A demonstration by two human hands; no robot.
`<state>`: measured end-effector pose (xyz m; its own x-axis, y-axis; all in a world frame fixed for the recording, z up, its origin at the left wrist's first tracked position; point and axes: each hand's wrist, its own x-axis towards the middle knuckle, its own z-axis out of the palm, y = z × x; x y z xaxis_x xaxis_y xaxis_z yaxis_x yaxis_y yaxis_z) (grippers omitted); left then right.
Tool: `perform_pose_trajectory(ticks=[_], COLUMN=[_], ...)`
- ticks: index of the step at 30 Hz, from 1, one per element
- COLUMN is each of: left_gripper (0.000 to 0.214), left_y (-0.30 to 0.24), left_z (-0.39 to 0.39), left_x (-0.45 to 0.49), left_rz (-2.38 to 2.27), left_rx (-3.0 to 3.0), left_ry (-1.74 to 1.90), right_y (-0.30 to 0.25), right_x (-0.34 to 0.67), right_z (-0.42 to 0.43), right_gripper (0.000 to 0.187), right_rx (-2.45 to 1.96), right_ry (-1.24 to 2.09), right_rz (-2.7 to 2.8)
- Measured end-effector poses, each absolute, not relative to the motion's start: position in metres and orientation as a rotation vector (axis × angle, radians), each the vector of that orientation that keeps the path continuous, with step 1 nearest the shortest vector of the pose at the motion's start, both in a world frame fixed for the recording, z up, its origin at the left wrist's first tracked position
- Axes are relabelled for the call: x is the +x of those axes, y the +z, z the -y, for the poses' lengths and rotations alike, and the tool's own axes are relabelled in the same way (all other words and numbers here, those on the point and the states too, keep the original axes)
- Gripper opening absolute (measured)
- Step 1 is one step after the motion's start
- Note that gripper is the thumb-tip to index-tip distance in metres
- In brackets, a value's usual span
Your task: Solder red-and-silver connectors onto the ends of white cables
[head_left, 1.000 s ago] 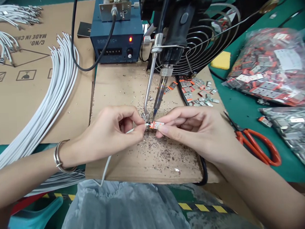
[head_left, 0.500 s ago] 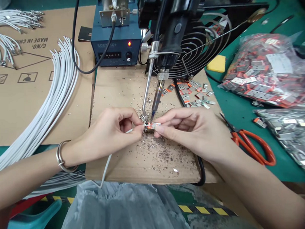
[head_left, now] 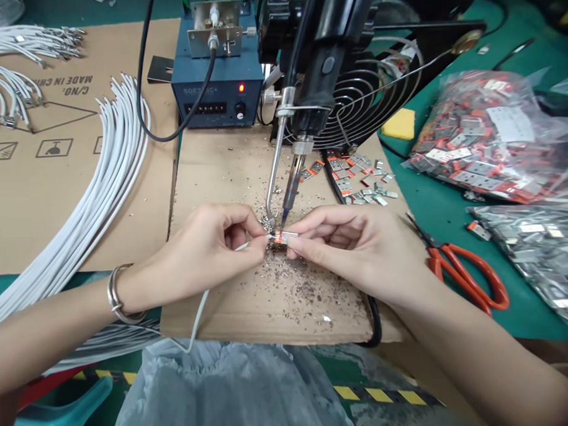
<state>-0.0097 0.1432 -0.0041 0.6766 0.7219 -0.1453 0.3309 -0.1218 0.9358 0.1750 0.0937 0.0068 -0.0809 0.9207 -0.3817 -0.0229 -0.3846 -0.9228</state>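
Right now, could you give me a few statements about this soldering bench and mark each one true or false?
1. The left hand pinches a white cable at its end. True.
2. The right hand holds the scissors. False: the scissors lie on the green mat, and the right hand holds a small orange connector.
3. The soldering iron tip comes down just above the connector. True.
4. The red light on the blue box is off. False: it glows.
5. A bundle of white cables lies on cardboard to the left. True.
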Motion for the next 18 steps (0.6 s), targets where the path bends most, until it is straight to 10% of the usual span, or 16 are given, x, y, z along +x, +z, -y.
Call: perform_pose_trajectory(ticks=[18], left_gripper=[0.024], left_y=[0.026], left_z=[-0.083], left_x=[-0.023], left_rz=[-0.653], left_rx=[1.594], left_ry=[0.197], right_y=[0.047], right_x=[0.187], right_z=[-0.038], right_gripper=[0.02], right_rx=[-1.455], right_ry=[1.544], right_rz=[1.527])
